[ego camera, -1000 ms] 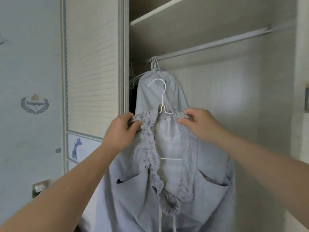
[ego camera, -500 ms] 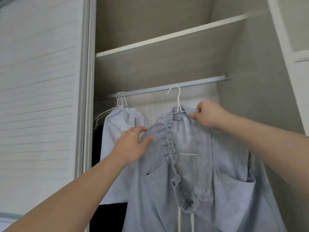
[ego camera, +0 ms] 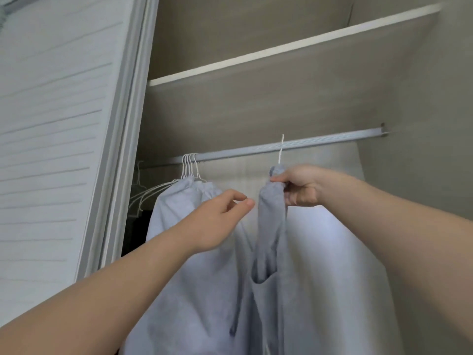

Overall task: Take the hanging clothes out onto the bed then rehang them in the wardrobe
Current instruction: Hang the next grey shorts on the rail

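Note:
A pale grey-blue garment [ego camera: 271, 252] with a pocket hangs edge-on from a white wire hanger [ego camera: 281, 149]. The hanger's hook crosses the silver wardrobe rail [ego camera: 332, 141]. My right hand [ego camera: 300, 187] pinches the gathered top of this garment just under the hook. My left hand [ego camera: 220, 219] hovers beside the garment's left edge with loosely curled fingers and holds nothing. A second pale garment [ego camera: 184, 208] hangs further left on the rail, among several white hangers [ego camera: 190, 166] bunched together.
A wooden shelf [ego camera: 281, 53] runs above the rail. The slatted sliding door [ego camera: 64, 124] stands at the left, its frame next to the bunched hangers. The rail to the right of my hand is bare up to its bracket [ego camera: 383, 129] on the side wall.
The garment has turned from facing me to edge-on, and its hook now crosses the rail. My left hand has let go of the collar. My view has tilted up.

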A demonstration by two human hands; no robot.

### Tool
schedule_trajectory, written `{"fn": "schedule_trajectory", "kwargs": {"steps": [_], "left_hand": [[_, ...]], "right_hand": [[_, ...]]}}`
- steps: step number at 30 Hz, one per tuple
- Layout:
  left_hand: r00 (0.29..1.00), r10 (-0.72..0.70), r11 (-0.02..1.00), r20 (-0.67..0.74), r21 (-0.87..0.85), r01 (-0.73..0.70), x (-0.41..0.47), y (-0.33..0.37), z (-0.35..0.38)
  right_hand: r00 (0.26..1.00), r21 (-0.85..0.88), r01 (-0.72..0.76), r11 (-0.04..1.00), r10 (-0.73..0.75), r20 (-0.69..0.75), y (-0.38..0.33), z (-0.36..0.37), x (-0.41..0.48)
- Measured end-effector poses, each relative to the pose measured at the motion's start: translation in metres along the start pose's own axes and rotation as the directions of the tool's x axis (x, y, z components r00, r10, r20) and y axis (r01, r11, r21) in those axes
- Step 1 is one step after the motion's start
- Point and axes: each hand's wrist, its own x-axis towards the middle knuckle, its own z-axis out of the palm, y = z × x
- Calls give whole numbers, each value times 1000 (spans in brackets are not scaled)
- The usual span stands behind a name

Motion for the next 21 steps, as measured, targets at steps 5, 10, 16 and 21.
{"fn": "schedule_trajectory", "kwargs": {"steps": [5,10,16,21], "left_hand": [[998,-60,998,11,4,60,21,-8,-15],[982,-147,970,-120,177,167,49,-16,-26],[953,-145,816,-267,512,268,70,-40,-28],[920,-60,811,-386,519,271,77,-70,-46]], "right_hand": [[995,-33,69,997,-66,80,17,37,52],[989,-102,139,985,-132,71,28,68,94],[956,-87,283,955,-274,102,31,92,135],[957,40,229,973,-233,176,32,105,162]]}}
